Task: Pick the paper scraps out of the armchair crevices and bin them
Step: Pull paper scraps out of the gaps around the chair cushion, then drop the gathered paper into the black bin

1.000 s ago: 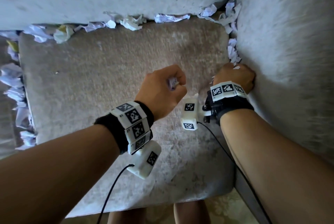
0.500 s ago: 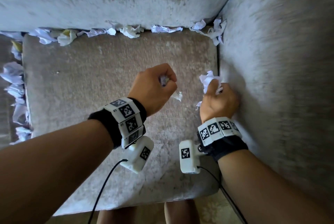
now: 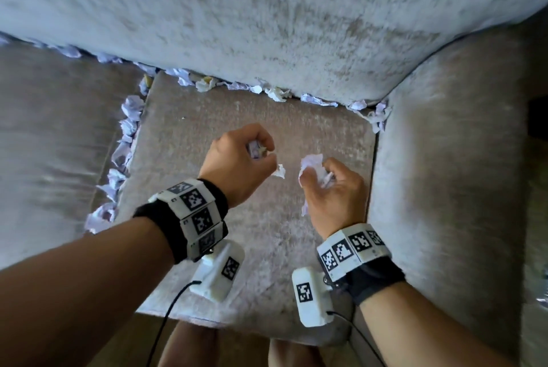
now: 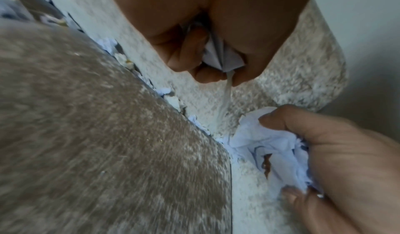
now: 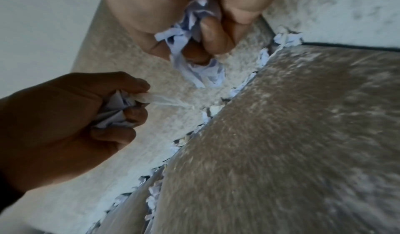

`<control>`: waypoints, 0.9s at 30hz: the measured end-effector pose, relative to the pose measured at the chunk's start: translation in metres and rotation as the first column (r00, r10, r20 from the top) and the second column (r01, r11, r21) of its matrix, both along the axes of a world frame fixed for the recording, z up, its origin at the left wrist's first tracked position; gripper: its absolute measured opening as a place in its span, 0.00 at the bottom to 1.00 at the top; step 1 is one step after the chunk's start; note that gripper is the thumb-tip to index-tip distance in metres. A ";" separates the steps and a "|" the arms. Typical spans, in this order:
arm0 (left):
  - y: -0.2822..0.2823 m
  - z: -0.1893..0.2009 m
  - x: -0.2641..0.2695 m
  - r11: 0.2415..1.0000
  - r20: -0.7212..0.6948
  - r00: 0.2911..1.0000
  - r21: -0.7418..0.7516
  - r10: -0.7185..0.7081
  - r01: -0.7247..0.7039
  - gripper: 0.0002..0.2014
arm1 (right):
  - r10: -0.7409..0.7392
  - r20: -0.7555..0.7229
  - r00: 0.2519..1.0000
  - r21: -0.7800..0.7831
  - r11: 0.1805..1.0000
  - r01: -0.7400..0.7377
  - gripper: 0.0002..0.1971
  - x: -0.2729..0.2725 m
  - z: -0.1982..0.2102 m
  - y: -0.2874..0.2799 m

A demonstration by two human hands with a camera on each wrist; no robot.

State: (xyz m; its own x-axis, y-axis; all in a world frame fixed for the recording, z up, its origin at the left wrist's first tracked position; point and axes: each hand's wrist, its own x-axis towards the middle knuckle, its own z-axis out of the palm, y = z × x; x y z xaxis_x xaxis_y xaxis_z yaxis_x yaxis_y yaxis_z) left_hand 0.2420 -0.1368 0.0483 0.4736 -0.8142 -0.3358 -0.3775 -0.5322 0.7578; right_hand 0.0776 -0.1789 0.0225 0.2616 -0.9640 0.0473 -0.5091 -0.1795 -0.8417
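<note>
Over the middle of the grey seat cushion point(image 3: 225, 117), my left hand point(image 3: 258, 150) grips a small wad of white paper scraps point(image 3: 255, 149), with one shred point(image 3: 279, 171) dangling from its fingers. My right hand point(image 3: 320, 177) holds a bigger crumpled bunch of scraps point(image 3: 311, 163) beside it, a little apart. In the left wrist view the left hand's wad point(image 4: 220, 58) and the right hand's bunch point(image 4: 270, 150) both show. More scraps line the back crevice point(image 3: 275, 93), the back right corner point(image 3: 378, 114) and the left crevice point(image 3: 124, 147). No bin is in view.
The armchair's backrest point(image 3: 267, 16) rises behind the cushion and its right arm point(image 3: 444, 188) stands close beside my right hand. A second cushion point(image 3: 53, 141) lies to the left. My knees point(image 3: 189, 346) meet the seat's front edge.
My right hand has pulled a bunch of scraps out of the right crevice and drawn back over the cushion towards my left hand. The view has tilted up; the right crevice now looks mostly bare.
</note>
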 end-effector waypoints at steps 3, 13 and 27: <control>0.031 0.013 0.017 0.998 0.018 0.997 0.009 0.069 -0.069 0.06 | 0.088 0.022 0.996 0.056 0.994 -0.089 0.13 0.022 0.011 0.019; 0.160 0.049 0.115 0.943 0.035 0.943 -0.041 0.330 -0.329 0.06 | 0.351 -0.058 0.935 -0.081 0.932 -0.355 0.28 0.144 0.058 0.103; 0.445 0.249 0.325 0.774 0.192 0.750 -0.174 0.633 -0.609 0.05 | 0.725 -0.092 0.682 -0.224 0.652 -0.724 0.27 0.421 0.253 0.327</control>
